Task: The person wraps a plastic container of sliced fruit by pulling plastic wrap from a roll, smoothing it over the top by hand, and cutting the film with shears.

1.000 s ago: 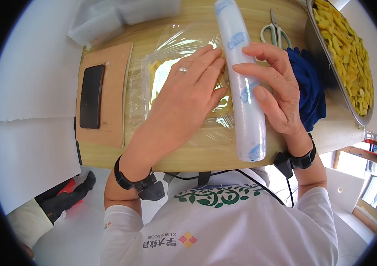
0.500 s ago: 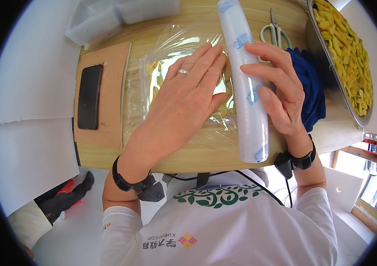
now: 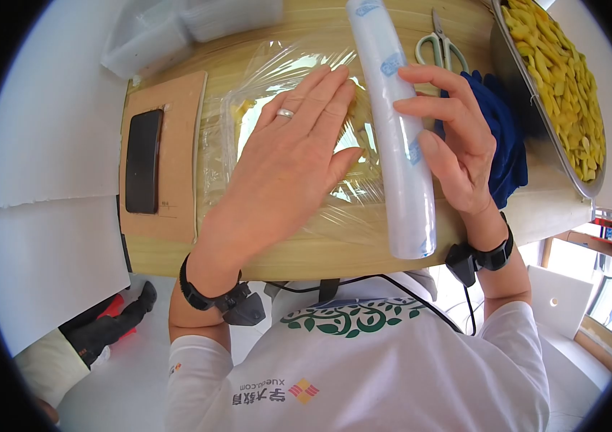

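My left hand (image 3: 284, 147), with a ring on one finger, lies flat with fingers extended on a see-through container wrapped in cling film (image 3: 252, 108). Yellow pieces show through the shiny film, though my hand covers much of it. Just to the right, a long roll of cling film (image 3: 392, 129) with blue printed marks lies lengthwise on the table. My right hand (image 3: 457, 137) is beside the roll, its fingers bent and spread apart. The index and middle fingertips rest on the roll's right side, and the thumb is close to it.
Green-handled scissors (image 3: 441, 49) and blue cloth gloves (image 3: 497, 133) lie right of the roll. A metal tray (image 3: 529, 93) of yellow pieces (image 3: 561, 86) stands at far right. On the left, a phone (image 3: 144, 162) rests on cardboard (image 3: 183, 144); plastic containers (image 3: 147, 43) stand behind.
My left hand has slid slightly left across the wrapped container. My right hand keeps its place against the roll, with its fingers a little shifted. The view has moved slightly.
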Motion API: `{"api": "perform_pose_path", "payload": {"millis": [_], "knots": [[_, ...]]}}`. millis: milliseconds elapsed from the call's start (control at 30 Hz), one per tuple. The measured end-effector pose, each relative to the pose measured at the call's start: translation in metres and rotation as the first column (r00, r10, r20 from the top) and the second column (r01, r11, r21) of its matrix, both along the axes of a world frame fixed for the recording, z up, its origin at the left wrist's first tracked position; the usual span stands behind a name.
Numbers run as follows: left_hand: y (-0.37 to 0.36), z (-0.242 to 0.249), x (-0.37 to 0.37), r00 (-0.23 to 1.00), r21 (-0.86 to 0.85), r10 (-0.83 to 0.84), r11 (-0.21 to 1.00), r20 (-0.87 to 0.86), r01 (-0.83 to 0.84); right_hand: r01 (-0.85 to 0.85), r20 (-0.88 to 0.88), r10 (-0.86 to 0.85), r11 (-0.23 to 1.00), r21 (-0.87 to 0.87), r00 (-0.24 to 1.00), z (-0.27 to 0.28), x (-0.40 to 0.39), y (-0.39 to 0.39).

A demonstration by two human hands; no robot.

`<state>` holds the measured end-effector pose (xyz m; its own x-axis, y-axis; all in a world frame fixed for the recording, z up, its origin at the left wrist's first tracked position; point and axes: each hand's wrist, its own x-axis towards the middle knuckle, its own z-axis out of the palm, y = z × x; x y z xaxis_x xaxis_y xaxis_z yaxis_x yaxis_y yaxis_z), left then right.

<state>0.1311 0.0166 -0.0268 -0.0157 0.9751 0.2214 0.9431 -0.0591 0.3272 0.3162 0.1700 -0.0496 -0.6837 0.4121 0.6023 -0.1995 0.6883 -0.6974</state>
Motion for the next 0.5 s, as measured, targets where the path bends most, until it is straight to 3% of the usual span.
{"api": "perform_pose_path", "payload": {"millis": [167, 233, 367, 500], "knots": [[-0.002, 0.005, -0.005, 0.999, -0.041, 0.001, 0.999, 0.042, 0.0, 0.036, -0.01, -0.036, 0.999, -0.007, 0.999, 0.001, 0.0, -0.002], [-0.003, 0.009, -0.007, 0.978, 0.028, -0.005, 1.0, 0.209, -0.001, 0.035, -0.025, -0.037, 0.998, -0.044, 0.999, -0.001, 0.0, -0.003], [-0.004, 0.012, -0.006, 0.967, 0.144, -0.053, 0.989, 0.249, 0.017, 0.03, -0.048, -0.04, 0.982, -0.188, 0.998, -0.005, 0.0, -0.004], [0.0, 0.001, 0.009, 0.945, 0.2, -0.115, 0.978, 0.305, 0.055, 0.029, -0.051, -0.037, 0.987, -0.159, 0.998, -0.008, 0.0, -0.002]]}}
